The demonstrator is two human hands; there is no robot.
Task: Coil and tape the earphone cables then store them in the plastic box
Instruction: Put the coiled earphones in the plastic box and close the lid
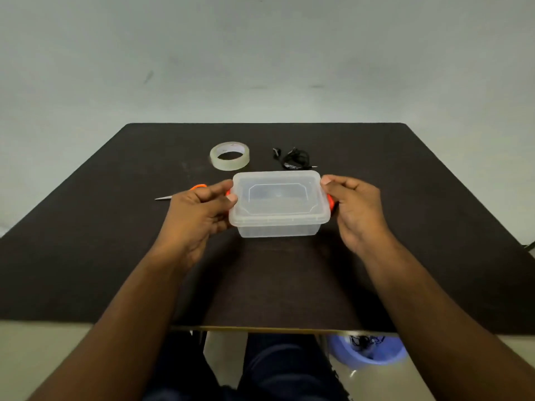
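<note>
Two bare hands grip the clear rectangular plastic box (pixel 278 202) at its short ends: the left hand (pixel 197 211) has its thumb curled over the lid's left edge, and the right hand (pixel 354 206) closes on the right end, both beside orange side latches (pixel 330 201). The lid sits on. Through the clear walls the box looks empty, though glare makes that a judgement.

Just beyond the right hand's fingertips lies the tangled black earphone cable (pixel 292 159), loose and uncoiled on the dark brown table (pixel 115 227). Beyond the left hand's thumb rests the roll of clear adhesive tape (pixel 229 156); orange-handled scissors (pixel 185 192) poke out from behind the left hand's knuckles, mostly hidden.

Opening the box appears to be the step in hand. To do it well, release both latches evenly, lift the lid straight up while keeping the base pressed flat, and set the lid aside, away from the cable.

Below the table edge, near the right forearm, a blue bowl (pixel 367 354) holds something dark that is too blurred to identify.
</note>
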